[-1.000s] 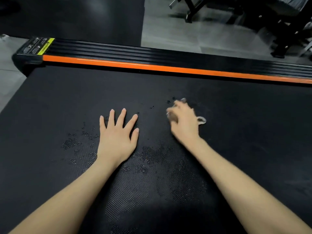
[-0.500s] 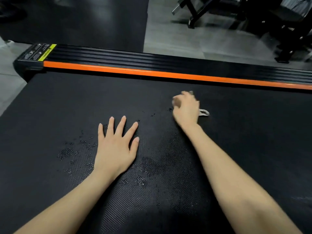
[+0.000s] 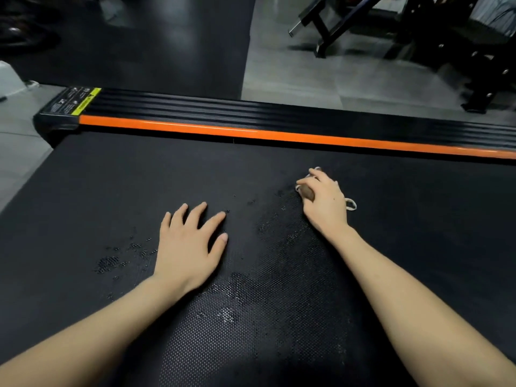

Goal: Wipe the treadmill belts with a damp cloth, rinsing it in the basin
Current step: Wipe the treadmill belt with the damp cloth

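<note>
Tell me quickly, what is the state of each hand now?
Left hand: open, flat on the treadmill belt.
Right hand: closed, gripping the cloth.

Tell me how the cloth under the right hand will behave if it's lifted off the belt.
Likely floppy: the cloth is bunched small enough to mostly hide under the right hand, a thin loop trailing out. Probably light but damp, given wet patches on the belt; it may drip.

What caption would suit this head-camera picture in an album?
Right hand grips a cloth on the wet treadmill belt; left hand rests flat.
</note>
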Demonstrator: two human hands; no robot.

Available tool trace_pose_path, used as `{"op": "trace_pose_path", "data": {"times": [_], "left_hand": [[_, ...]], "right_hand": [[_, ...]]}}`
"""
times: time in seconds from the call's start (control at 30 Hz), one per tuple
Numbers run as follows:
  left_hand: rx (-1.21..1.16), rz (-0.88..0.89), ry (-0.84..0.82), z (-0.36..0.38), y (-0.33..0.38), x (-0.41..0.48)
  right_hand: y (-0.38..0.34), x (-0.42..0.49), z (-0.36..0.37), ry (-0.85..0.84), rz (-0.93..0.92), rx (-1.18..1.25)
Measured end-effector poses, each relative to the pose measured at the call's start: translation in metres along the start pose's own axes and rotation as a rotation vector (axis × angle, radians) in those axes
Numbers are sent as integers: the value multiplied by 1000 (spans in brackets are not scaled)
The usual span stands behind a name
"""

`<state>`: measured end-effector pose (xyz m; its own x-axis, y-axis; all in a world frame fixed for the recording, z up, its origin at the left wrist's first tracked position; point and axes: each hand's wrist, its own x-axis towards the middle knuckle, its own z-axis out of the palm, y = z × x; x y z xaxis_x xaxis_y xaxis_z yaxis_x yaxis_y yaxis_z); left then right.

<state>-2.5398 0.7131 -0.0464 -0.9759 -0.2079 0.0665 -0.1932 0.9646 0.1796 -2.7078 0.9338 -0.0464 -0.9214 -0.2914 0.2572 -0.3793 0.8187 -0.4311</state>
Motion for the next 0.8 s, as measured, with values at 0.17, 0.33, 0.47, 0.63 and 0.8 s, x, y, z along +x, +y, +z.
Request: {"op": "trace_pose_path", "data": {"times": [0.17,0.33,0.47,0.63,0.8], "left_hand": [[88,-15,-16,-6,-9,63],[74,-58,8,15,-15,75],[57,-55,32,17,-16,76],[95,-41,34,19,-15,76],[80,-29,40,17,-17,74]], "right_hand": [[4,3,0,7,-27,11],[28,29,-2,94,24,-40],[28,76,7,279,458,-141],[-52,95,54,204,223,-165],[-59,87,55,21,-199,-41]]}}
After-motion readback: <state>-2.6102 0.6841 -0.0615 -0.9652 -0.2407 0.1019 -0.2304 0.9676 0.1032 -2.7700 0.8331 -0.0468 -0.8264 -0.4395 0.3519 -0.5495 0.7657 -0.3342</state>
